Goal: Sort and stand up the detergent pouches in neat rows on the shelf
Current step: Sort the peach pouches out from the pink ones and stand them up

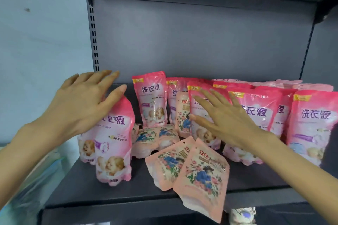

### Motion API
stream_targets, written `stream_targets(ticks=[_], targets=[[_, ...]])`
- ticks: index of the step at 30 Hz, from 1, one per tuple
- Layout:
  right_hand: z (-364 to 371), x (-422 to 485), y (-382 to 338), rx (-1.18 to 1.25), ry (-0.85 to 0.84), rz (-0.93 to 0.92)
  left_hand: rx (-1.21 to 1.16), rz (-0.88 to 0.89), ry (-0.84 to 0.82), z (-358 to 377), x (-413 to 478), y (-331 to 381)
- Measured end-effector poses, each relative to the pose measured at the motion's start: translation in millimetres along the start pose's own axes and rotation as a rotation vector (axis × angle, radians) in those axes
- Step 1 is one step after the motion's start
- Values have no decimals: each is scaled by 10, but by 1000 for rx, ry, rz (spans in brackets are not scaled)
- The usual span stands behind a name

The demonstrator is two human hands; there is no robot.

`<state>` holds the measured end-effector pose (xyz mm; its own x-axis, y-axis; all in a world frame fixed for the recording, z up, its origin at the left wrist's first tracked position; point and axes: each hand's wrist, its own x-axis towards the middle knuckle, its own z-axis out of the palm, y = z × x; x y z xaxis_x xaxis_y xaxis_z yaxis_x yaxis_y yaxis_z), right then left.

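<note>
Partly hidden by the left hand (82, 104), a pink pouch (113, 142) stands.

left hand (82, 104) spread, right hand (225, 117) flat

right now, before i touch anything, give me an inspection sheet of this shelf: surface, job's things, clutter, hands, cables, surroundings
surface: dark grey shelf board, bare patch at front left
job's things: pink pouches mostly upright along the back and right; front-left pink pouch upright; pale floral pouches unsorted in the middle, two leaning at the front edge, some lying flat behind them, one upright
clutter: nothing seen
hands: left hand open, on top of the front-left pink pouch; right hand open, fingers spread in front of the middle pink pouch, contact unclear
cables: nothing seen
surroundings: grey back panel, slotted upright, pale wall at left
</note>
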<state>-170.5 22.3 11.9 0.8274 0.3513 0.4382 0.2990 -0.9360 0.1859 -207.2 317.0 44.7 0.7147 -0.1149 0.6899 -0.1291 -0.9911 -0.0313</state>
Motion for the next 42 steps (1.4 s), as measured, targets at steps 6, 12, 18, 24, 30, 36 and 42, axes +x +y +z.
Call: stream_targets(ticks=[6, 12, 18, 24, 30, 36, 42], targets=[[43, 22, 160, 32, -28, -78, 68, -19, -56, -97, -70, 446], [58, 68, 159, 38, -31, -123, 186, 126, -32, 59, -119, 790], [106, 132, 109, 62, -52, -129, 142, 257, -74, 399, -98, 1059], [224, 158, 197, 51, -41, -133, 23, 274, -236, 687, -28, 1224], [343, 186, 283, 33, -8, -202, 17, 284, -432, 1019, 26, 1383], [565, 308, 506, -14, 44, -265, -77, 256, -657, 1289, 178, 1495], [730, 369, 645, 45, 32, -369, -291, 167, -753, 1527, 263, 1536]])
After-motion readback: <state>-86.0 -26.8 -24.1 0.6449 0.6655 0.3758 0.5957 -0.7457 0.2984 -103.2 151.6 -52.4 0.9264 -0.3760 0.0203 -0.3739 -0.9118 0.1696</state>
